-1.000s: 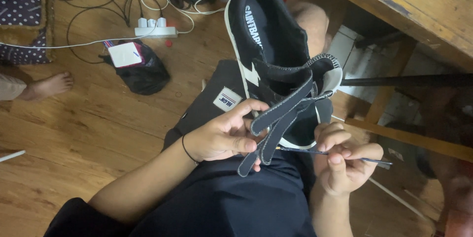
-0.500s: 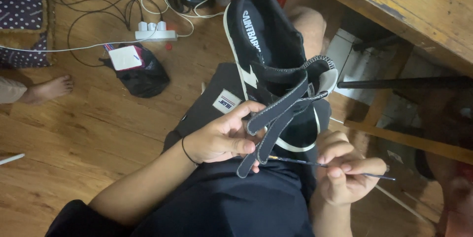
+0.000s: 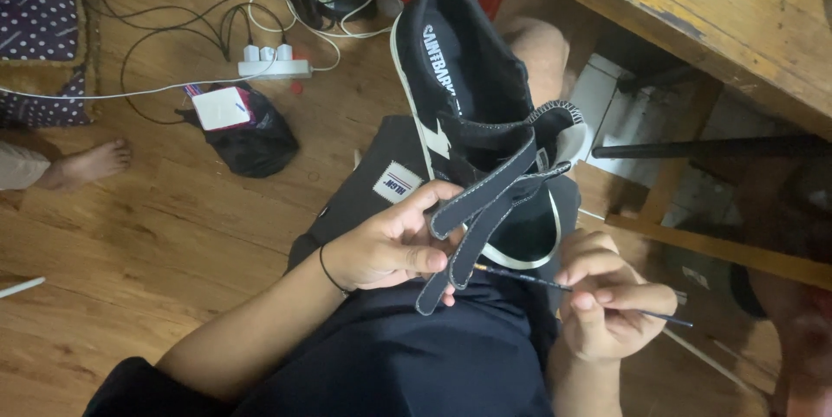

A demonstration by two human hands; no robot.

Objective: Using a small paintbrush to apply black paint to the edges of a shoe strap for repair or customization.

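Two hands work at the centre of the head view. The left hand [image 3: 390, 248] is closed around the side of a black shoe [image 3: 472, 114] with a white sole edge, thumb and fingers clamped near its two loose straps [image 3: 485, 209], which hang down across the lower middle of the frame. The shoe itself stands tilted, toe toward the top centre, heel opening to the right. The right hand [image 3: 607, 304], lower right, pinches a thin dark brush [image 3: 537, 283] between thumb and fingertips; its tip points left, just beside the lower strap (whether it touches is not clear). Both hands rest over a lap in dark clothing.

In the upper left lie a white power strip [image 3: 273, 66] with cables and a black bag [image 3: 251, 135] on the wooden floor [image 3: 130, 235]. A bare foot [image 3: 87, 166] of another person shows at the left edge. A wooden table [image 3: 693, 27] crosses the upper right.
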